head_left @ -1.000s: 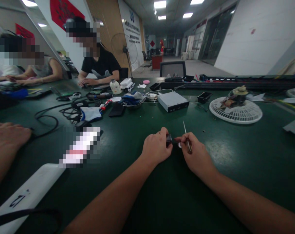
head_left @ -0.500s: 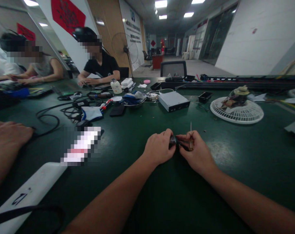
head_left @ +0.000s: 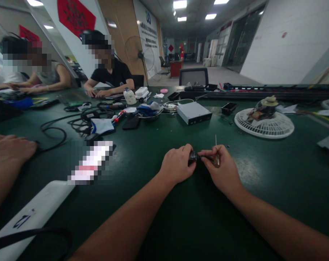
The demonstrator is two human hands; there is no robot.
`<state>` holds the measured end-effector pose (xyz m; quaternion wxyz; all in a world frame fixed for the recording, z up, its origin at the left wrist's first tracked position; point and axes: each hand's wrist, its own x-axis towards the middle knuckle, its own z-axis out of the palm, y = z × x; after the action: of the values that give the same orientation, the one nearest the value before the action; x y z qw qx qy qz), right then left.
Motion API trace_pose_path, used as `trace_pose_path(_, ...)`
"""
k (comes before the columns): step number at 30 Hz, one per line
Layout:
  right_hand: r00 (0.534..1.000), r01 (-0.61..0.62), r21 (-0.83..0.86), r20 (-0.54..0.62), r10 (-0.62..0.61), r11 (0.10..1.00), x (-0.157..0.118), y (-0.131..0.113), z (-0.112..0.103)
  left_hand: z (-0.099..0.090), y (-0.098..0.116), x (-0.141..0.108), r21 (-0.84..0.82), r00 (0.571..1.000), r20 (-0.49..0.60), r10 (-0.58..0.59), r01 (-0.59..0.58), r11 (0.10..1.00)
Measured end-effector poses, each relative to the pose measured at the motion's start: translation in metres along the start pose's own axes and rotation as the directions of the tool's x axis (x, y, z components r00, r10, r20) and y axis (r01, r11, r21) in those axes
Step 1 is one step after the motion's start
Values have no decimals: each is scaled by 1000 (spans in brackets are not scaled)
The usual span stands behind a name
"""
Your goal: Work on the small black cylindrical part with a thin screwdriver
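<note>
My left hand (head_left: 178, 164) is wrapped round a small dark part (head_left: 192, 157), most of it hidden by the fingers. Just to the right, my right hand (head_left: 221, 168) is closed round a screwdriver (head_left: 217, 160) with an amber handle and a thin shaft pointing up and away. The thumb and index finger of that hand meet close to the right end of the dark part; whether they pinch something small there I cannot make out. Both hands rest low over the green table (head_left: 178, 221). A tiny dark piece (head_left: 228, 146) lies beyond my right hand.
A grey disc drive (head_left: 194, 112) stands ahead, with a white fan grille (head_left: 265, 125) to its right. Cables, a glove (head_left: 103, 125) and a black flat box (head_left: 131, 122) lie left. A phone (head_left: 91, 163) sits near a white bar (head_left: 31, 217). Another person's hand (head_left: 13, 148) is at far left.
My right hand has shifted slightly right with the screwdriver, so its fingertips are a little farther from the dark part. My left hand has stayed in place.
</note>
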<state>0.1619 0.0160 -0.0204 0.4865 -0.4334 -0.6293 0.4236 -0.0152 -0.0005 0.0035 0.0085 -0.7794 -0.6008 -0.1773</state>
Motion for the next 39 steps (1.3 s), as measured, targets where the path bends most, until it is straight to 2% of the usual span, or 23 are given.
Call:
trace_pose_path(5, 998, 36, 135, -50, -29, 990, -1, -4, 3, 1, -2, 1, -32, 997, -37, 61, -62, 998)
trace_pose_path(10, 995, 48, 256, -96, -23, 965, 0, -3, 5, 3, -6, 2, -76, 978, -95, 185, -192, 978)
trace_pose_path(16, 997, -19, 198, -66, 33, 980, -1, -7, 3, 4, -9, 3, -43, 949, -165, 270, -280, 959)
trace_pose_path(22, 997, -9, 113, -71, 17, 994, -2, -8, 2, 2, -12, 3, -17, 919, -183, 348, -357, 934)
trace_pose_path(26, 996, -20, 54, -88, 25, 998, -1, -7, 3, 1, -9, 2, -91, 947, -186, 264, -284, 954)
trace_pose_path(30, 993, -24, 83, -113, 33, 996, -2, -12, 1, -1, -5, 2, -124, 974, -171, 150, -172, 977)
trace_pose_path(35, 988, 14, 101, -157, 3, 995, -4, -17, -4, -2, -7, 3, -116, 978, -207, -14, -11, 993)
trace_pose_path(39, 988, -16, 159, -152, 41, 987, -4, -16, -5, 0, -9, 4, -114, 973, -221, -61, 36, 993)
